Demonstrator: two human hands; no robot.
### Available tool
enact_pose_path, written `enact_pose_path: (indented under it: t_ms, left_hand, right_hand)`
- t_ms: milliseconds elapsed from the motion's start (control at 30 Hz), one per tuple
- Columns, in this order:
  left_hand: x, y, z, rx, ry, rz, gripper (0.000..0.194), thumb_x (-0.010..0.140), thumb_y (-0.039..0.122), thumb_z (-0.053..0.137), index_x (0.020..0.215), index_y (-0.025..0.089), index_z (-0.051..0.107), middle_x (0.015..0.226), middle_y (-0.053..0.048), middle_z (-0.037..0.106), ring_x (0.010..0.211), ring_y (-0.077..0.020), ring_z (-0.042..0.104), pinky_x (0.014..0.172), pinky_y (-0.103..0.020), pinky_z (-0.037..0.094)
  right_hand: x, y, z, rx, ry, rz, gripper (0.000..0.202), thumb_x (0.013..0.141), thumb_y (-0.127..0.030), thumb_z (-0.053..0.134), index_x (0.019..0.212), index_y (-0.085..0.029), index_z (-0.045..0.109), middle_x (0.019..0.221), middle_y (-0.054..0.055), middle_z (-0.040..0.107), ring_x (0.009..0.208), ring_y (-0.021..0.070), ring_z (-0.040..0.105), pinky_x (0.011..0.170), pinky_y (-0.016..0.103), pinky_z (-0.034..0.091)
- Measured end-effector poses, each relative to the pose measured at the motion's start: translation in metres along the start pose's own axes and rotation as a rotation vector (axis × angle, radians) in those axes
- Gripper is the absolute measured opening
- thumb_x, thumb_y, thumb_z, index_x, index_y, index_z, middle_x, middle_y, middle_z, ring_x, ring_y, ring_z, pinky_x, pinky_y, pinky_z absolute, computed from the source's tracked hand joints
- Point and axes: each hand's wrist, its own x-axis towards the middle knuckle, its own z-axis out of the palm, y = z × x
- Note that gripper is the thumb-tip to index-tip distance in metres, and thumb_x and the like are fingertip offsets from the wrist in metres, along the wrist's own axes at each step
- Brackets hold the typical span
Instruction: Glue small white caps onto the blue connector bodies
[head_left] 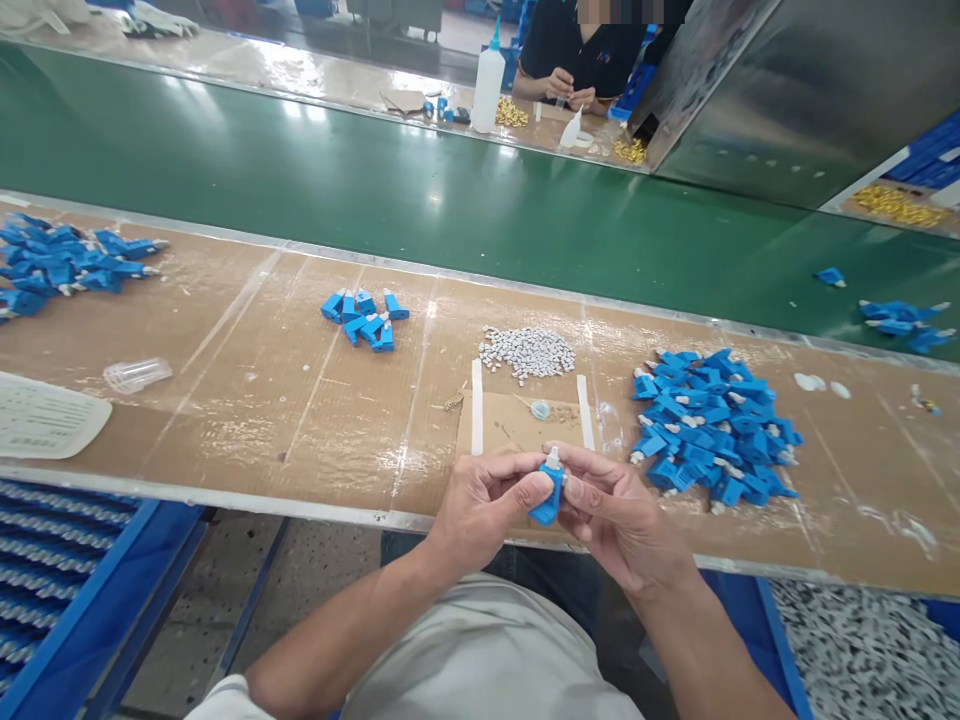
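Close to the bench's front edge, my left hand pinches a small blue plastic part with a whitish tip pointing up. My right hand is closed against its right side, thumb and fingers at the part; whether a tiny piece sits between these fingertips I cannot make out. Just beyond my hands lies a pile of small grey pieces, behind a cardboard patch with white tape strips. A large heap of similar blue parts is to the right, and a smaller group to the left.
A green conveyor belt runs behind the bench, with blue parts at right. More blue parts lie far left near a clear plastic cup. Across the belt, a person works beside a white bottle. Blue crates flank me.
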Motion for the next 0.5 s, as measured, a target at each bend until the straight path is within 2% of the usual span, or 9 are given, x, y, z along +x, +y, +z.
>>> enact_pose_path:
  t_ms: [100,233,333,433,500]
  left_hand:
    - [0.001,0.0,-0.001,-0.036,0.012,-0.018,0.026,0.091,0.036,0.065,0.1,0.017,0.081,0.078,-0.005,0.062,0.076,-0.0156,0.055,0.074,-0.026,0.045]
    - [0.005,0.003,-0.004,-0.456,-0.064,-0.218,0.028,0.089,0.033,0.066,0.102,0.011,0.077,0.081,-0.007,0.067,0.072,-0.0134,0.061,0.071,-0.023,0.051]
    - [0.005,0.01,-0.007,-0.772,-0.135,-0.374,0.028,0.084,0.03,0.072,0.098,0.006,0.075,0.081,-0.008,0.069,0.067,-0.0102,0.064,0.065,-0.017,0.053]
    - [0.003,0.015,-0.008,-0.986,-0.174,-0.504,0.027,0.081,0.024,0.075,0.098,0.004,0.073,0.08,-0.007,0.069,0.065,-0.0067,0.065,0.066,-0.011,0.054]
    - [0.002,0.017,-0.008,-1.063,-0.191,-0.533,0.025,0.08,0.021,0.075,0.097,0.004,0.073,0.078,-0.006,0.069,0.064,-0.0055,0.065,0.064,-0.007,0.053]
  right_hand:
    - [0.003,0.002,0.0,0.015,-0.022,0.011,0.039,0.064,-0.03,0.091,0.101,-0.024,0.08,0.084,0.002,0.066,0.058,0.007,0.052,0.044,0.013,0.043]
    - [-0.001,-0.007,0.004,0.047,-0.126,0.032,0.046,0.068,-0.038,0.088,0.11,-0.024,0.077,0.081,0.001,0.06,0.058,0.0072,0.047,0.043,0.012,0.041]
    - [-0.01,-0.019,0.008,0.044,-0.175,0.018,0.048,0.073,-0.042,0.083,0.116,-0.023,0.075,0.086,0.003,0.057,0.059,0.0081,0.044,0.042,0.012,0.04]
    - [-0.019,-0.027,0.014,0.042,-0.203,0.011,0.047,0.077,-0.04,0.08,0.12,-0.022,0.073,0.086,0.003,0.054,0.061,0.0088,0.043,0.044,0.013,0.042]
    - [-0.022,-0.029,0.017,0.06,-0.228,0.007,0.047,0.079,-0.039,0.079,0.122,-0.022,0.072,0.086,0.003,0.053,0.061,0.0087,0.042,0.044,0.013,0.041]
